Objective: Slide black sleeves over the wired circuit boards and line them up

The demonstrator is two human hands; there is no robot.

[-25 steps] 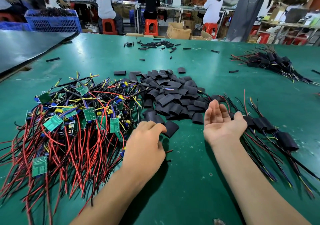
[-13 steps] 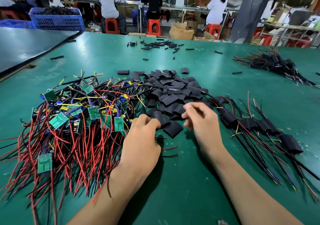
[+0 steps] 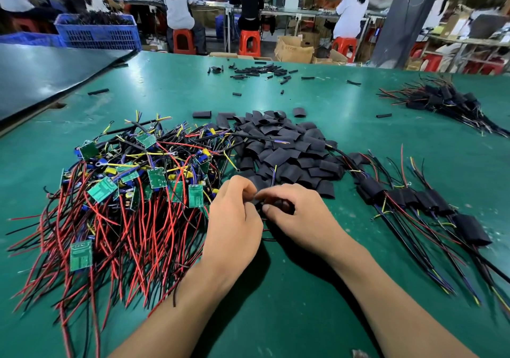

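Observation:
A tangled heap of green wired circuit boards (image 3: 132, 186) with red and black leads lies at the left. Behind my hands sits a pile of loose black sleeves (image 3: 287, 148). My left hand (image 3: 234, 219) and my right hand (image 3: 300, 219) meet fingertip to fingertip at the heap's right edge. The right hand's curled fingers and thumb hold a black sleeve (image 3: 281, 206). The left hand pinches a wired board at the sleeve's mouth; the board itself is hidden under the fingers. Thin wires (image 3: 273, 175) stick up between the hands. Sleeved boards (image 3: 425, 200) lie in a row at the right.
Another bundle of sleeved boards (image 3: 441, 99) lies at the far right of the green table (image 3: 276, 302). Small black tube pieces (image 3: 256, 70) are scattered at the far edge. A black mat (image 3: 41, 76) and a blue crate (image 3: 96, 32) are at the left. People sit at benches behind.
My right hand turned palm down, reached into the sleeve pile, and came back left with a sleeve. My left hand stayed at the heap's edge, and the two hands now meet.

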